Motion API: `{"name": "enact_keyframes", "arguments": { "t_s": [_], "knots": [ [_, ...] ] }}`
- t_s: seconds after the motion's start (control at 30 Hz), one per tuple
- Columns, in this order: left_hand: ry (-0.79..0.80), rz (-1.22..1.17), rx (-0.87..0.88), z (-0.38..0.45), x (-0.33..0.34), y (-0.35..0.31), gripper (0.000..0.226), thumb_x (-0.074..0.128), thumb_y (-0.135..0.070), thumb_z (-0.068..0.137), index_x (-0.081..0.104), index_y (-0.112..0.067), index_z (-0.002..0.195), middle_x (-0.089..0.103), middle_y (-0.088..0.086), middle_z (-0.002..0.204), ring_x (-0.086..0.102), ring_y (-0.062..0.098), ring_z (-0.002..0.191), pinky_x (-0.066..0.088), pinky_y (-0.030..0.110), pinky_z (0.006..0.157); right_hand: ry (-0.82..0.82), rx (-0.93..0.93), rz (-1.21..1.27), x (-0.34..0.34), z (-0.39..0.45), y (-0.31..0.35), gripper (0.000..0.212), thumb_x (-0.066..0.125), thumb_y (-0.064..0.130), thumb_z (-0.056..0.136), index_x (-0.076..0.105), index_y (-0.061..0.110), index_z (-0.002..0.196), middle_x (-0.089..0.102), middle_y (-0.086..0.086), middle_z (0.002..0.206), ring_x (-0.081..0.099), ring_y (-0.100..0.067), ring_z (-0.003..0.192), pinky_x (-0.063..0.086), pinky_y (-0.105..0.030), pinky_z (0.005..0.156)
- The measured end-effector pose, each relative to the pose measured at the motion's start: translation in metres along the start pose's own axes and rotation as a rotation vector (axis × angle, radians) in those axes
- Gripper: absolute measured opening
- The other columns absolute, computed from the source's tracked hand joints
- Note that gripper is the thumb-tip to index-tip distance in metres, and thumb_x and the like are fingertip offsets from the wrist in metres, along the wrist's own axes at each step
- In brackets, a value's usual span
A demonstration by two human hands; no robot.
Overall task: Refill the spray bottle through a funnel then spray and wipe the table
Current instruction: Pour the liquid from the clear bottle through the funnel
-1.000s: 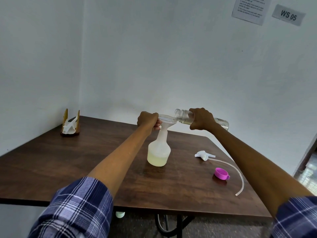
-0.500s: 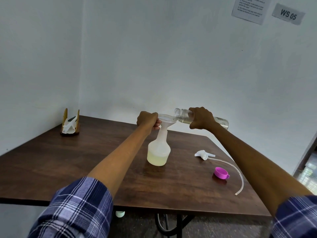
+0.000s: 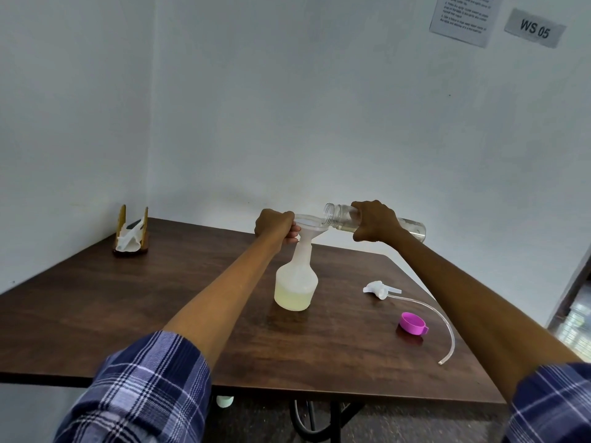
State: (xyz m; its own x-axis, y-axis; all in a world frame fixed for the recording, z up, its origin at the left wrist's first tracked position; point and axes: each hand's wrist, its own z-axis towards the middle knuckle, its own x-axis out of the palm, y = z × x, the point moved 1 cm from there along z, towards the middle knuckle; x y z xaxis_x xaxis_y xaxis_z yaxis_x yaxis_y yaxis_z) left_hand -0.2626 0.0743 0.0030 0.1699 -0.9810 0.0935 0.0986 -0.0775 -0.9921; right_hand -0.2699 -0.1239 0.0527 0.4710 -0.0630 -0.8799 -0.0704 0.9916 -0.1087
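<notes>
A white translucent spray bottle [image 3: 296, 282] stands mid-table with pale yellow liquid in its lower part. A clear funnel [image 3: 309, 226] sits in its neck. My left hand [image 3: 275, 226] grips the funnel's rim on the left side. My right hand [image 3: 374, 224] holds a clear bottle [image 3: 339, 215] tipped almost level, its open mouth over the funnel. The white spray head [image 3: 377, 288] with its long clear tube [image 3: 446, 327] lies on the table to the right, apart from the spray bottle.
A purple cap [image 3: 412, 323] lies near the tube on the right. A wooden holder with white napkins [image 3: 131, 233] stands at the far left corner of the dark wooden table [image 3: 96, 314]. White walls close the left and far sides.
My right hand has raised the clear bottle's rear end slightly, tipping it a little more. The left hand and spray bottle have stayed where they were.
</notes>
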Motion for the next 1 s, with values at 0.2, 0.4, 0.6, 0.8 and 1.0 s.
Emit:
{"name": "enact_keyframes", "arguments": {
  "t_s": [0.2,0.4,0.6,0.8,1.0],
  "knots": [
    [0.005,-0.004,-0.002,0.0008,0.0009,0.0002,0.02,0.049,-0.004,0.08,0.057,-0.005,0.062,0.063,0.006,0.06,0.054,0.013,0.046,0.058,0.028,0.056,-0.002,0.002,0.007,0.0012,0.0009,-0.0012,0.03,0.065,0.005,0.061,0.045,0.016,0.08,0.044,0.004,0.063,0.046,-0.025,0.072,0.023,-0.019,0.049],
    [0.0,0.0,0.0,0.0009,0.0008,0.0004,0.021,0.049,-0.005,0.081,0.056,-0.005,0.062,0.063,0.006,0.06,0.054,0.014,0.046,0.058,0.029,0.057,-0.006,-0.021,-0.007,0.001,0.002,-0.0022,0.03,0.066,0.006,0.061,0.045,0.016,0.08,0.038,0.009,0.06,0.046,-0.024,0.072,0.026,-0.021,0.054],
    [0.001,-0.001,-0.002,-0.0005,-0.0001,-0.0001,0.021,0.049,-0.005,0.081,0.057,-0.005,0.062,0.063,0.006,0.059,0.054,0.013,0.045,0.056,0.025,0.05,-0.012,-0.022,-0.007,0.0028,0.0027,-0.002,0.03,0.066,0.006,0.061,0.045,0.015,0.079,0.038,0.009,0.06,0.046,-0.025,0.072,0.023,-0.02,0.05],
    [0.001,0.001,0.001,-0.0011,0.001,-0.0009,0.021,0.049,-0.005,0.08,0.057,-0.005,0.061,0.063,0.006,0.059,0.054,0.014,0.046,0.057,0.027,0.053,-0.009,-0.008,-0.007,0.0025,0.0019,-0.0026,0.03,0.066,0.006,0.061,0.045,0.015,0.08,0.048,0.001,0.071,0.046,-0.025,0.073,0.028,-0.022,0.055],
    [-0.002,0.0,0.005,-0.001,0.0021,-0.0004,0.021,0.049,-0.005,0.081,0.057,-0.005,0.062,0.062,0.006,0.06,0.054,0.014,0.046,0.058,0.029,0.058,-0.004,0.002,0.012,0.0039,0.0028,-0.0038,0.029,0.066,0.006,0.062,0.046,0.015,0.081,0.051,-0.001,0.076,0.047,-0.024,0.074,0.03,-0.022,0.055]
  ]
}}
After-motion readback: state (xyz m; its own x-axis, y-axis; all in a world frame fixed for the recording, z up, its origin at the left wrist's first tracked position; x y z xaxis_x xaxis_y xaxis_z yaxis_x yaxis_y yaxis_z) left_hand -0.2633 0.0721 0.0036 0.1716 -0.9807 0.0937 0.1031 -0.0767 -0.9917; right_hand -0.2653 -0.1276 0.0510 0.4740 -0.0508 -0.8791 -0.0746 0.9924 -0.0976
